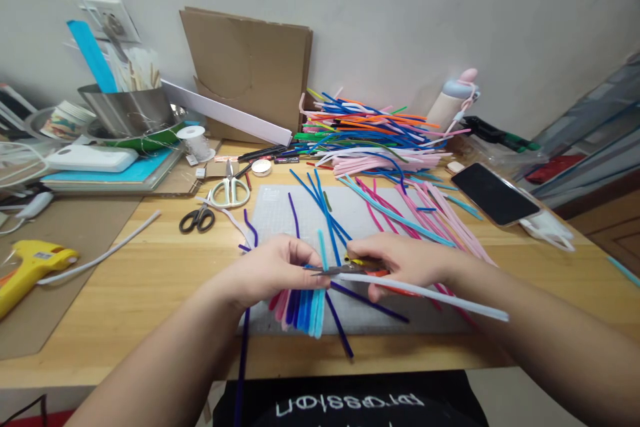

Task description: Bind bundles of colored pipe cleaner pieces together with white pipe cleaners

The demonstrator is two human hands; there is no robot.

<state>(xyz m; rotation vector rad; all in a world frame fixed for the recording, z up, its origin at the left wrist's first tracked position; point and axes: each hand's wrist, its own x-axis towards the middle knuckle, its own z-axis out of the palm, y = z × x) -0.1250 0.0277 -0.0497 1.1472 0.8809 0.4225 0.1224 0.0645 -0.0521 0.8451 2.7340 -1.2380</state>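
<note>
My left hand (pixel 277 269) pinches a row of folded pipe cleaners (pixel 300 310), running from pink through purple and blue to light blue, above the grey cutting mat (pixel 420 320). One light blue stem sticks up from the row. In my right hand (pixel 405 260) are scissors (pixel 345 269) with red and yellow handles, their blades pointing left and reaching my left fingertips. A white pipe cleaner (pixel 450 299) stretches from the blades to the right, under my right wrist. Whether the blades are closed on it is too small to tell.
Loose blue, purple and pink pipe cleaners (pixel 395 213) lie on the mat. Behind it is a large multicoloured pile (pixel 370 137). Two more pairs of scissors (pixel 230 192) rest at the back left, a yellow glue gun (pixel 37 267) far left, a phone (pixel 495 193) at the right.
</note>
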